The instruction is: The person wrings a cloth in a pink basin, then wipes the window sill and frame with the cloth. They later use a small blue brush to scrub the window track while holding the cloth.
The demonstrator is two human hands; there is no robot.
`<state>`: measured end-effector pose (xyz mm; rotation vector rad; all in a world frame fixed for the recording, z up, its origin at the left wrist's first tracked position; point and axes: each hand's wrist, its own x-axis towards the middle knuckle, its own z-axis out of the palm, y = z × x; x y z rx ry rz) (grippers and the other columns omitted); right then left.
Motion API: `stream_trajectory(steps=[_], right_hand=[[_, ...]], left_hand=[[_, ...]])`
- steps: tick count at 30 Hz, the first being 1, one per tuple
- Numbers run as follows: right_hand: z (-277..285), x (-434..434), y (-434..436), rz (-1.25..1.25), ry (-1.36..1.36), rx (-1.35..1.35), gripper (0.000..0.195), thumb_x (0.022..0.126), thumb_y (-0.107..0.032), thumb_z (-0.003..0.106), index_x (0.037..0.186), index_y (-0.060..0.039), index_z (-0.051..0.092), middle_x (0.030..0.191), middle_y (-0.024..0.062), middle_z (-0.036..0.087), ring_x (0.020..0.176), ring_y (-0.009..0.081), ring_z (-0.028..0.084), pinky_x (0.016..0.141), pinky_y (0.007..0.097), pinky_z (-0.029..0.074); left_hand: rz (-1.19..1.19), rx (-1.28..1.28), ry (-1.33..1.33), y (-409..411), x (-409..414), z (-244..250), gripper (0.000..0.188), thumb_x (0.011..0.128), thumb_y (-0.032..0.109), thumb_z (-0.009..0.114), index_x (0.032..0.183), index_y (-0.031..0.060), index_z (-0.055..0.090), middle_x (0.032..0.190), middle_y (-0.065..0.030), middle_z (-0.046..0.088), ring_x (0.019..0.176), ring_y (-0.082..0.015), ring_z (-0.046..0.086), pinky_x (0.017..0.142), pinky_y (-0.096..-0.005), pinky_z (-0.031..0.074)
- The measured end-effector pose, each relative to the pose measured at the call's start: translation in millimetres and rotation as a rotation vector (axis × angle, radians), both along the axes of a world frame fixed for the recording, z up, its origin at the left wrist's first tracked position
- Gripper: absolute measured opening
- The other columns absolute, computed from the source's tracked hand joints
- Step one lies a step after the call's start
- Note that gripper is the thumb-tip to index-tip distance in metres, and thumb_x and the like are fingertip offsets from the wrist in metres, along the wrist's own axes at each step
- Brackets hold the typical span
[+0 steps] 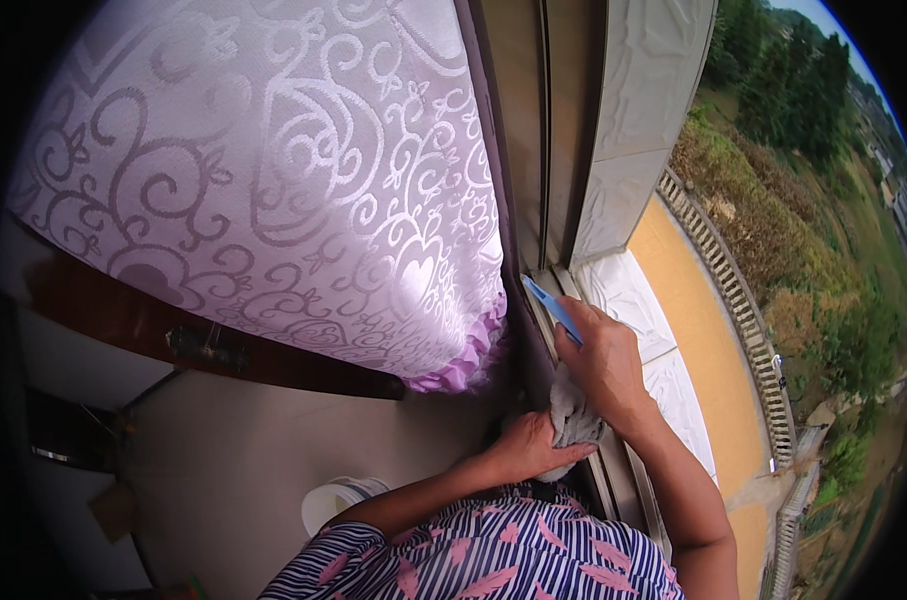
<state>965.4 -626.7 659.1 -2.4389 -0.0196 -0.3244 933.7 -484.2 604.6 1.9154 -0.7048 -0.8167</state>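
Note:
My right hand [600,356] grips a blue, narrow plastic tool [555,307], whose tip reaches the metal window track [562,285]. What kind of tool it is I cannot tell. Just below, my left hand [536,448] is closed on a bunched grey cloth [573,412] beside the same window frame. Part of the cloth hangs under my right hand. Left of the track is the ruffled corner of a lilac patterned cover [378,187].
A white bucket [326,502] stands on the floor near my left forearm. The dark wooden edge [273,360] runs under the lilac cover. Outside the window are white textured tiles [630,300], an orange-yellow surface [708,322] and a balustrade [746,300].

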Motion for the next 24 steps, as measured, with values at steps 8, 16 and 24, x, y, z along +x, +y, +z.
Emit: stream_trajectory(steps=[8,16,24], right_hand=[[50.1,-27.8,5.0,0.076,0.047,-0.127,0.02,0.082,-0.018,0.06,0.095,-0.0025,0.058,0.076,0.0174,0.062,0.064,0.0356,0.061,0.058,0.0429,0.049],[25.6,-83.5,-47.6,-0.135,0.05,0.115,0.023,0.081,-0.007,0.062,0.104,-0.001,0.062,0.084,0.0189,0.064,0.067,0.0289,0.064,0.061,0.0337,0.05],[24.7,-78.4,-29.8,-0.102,0.076,0.105,0.024,0.081,-0.008,0.061,0.104,-0.0017,0.061,0.083,0.0194,0.064,0.066,0.0336,0.062,0.061,0.0369,0.05]], left_hand=[[0.065,-0.064,-0.076,4.2,-5.1,-16.2,0.059,0.08,0.042,0.065,0.114,-0.0041,0.051,0.1,-0.0233,0.062,0.097,-0.0357,0.061,0.083,-0.0394,0.047],[0.286,-0.454,0.133,26.7,14.1,23.6,0.043,0.09,0.029,0.057,0.118,-0.0037,0.052,0.105,-0.0154,0.064,0.097,-0.0194,0.06,0.085,-0.0316,0.046],[0.357,-0.342,0.014,42.1,38.7,31.5,0.046,0.085,0.022,0.064,0.12,-0.0034,0.049,0.108,-0.0125,0.061,0.098,-0.0181,0.057,0.087,-0.0307,0.045]])
